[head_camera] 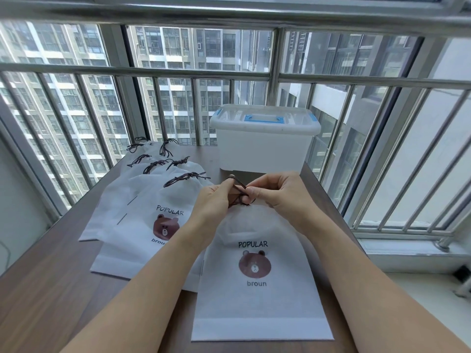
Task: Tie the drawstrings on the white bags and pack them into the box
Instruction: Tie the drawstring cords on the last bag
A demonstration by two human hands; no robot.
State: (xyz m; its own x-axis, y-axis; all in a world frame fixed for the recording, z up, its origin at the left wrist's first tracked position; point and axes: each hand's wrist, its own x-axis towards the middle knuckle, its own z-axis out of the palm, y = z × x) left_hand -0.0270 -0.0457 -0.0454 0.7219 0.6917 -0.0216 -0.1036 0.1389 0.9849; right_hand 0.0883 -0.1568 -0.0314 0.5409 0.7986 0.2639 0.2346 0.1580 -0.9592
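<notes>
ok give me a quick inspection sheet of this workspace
surface: brown wood-grain table, set against a window railing
job's things: white bag flat in front, its dark drawstring being tied; pile of white bags at left, necks cinched; lidded white box at the far edge, lid on
clutter: nothing seen
grips: left hand and right hand both pinch the drawstring
cables: nothing seen
surroundings: metal railing, apartment blocks beyond

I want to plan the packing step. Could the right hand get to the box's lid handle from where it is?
Probably yes, once it lets go: the right hand pinches the drawstring, and only bare table lies between it and the box.
</notes>
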